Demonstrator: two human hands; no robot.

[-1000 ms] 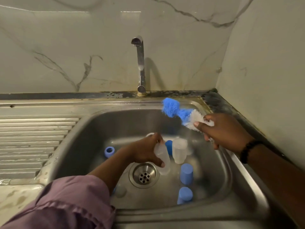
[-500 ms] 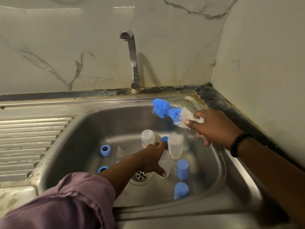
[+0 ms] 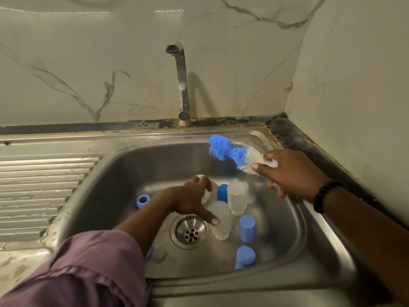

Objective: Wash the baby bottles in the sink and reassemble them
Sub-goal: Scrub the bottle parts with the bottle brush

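My left hand [image 3: 192, 201] reaches down into the steel sink [image 3: 115, 173]. Its thumb lies on a translucent baby bottle [image 3: 221, 224] lying beside the drain [image 3: 191, 233], and its fingers curl against a second translucent bottle [image 3: 200, 176] behind it. A third clear bottle [image 3: 236, 197] stands upright to the right. Above the sink's right side, my right hand [image 3: 292, 171] grips a bottle brush [image 3: 223, 149] with blue and white bristles pointing left. Blue caps [image 3: 246, 228] [image 3: 244, 257] stand near the front right, and another blue piece [image 3: 222, 192] stands between the bottles.
A blue screw ring [image 3: 142, 200] lies at the sink's left wall, and a small clear part [image 3: 159, 253] sits near my sleeve. The tap [image 3: 181, 80] rises behind the basin, with no water running. A ribbed drainboard [image 3: 39, 191] lies to the left, and marble walls close off the back and right.
My left hand has lowered the translucent bottle towards the sink floor beside the drain. My right hand with the brush has hardly moved.
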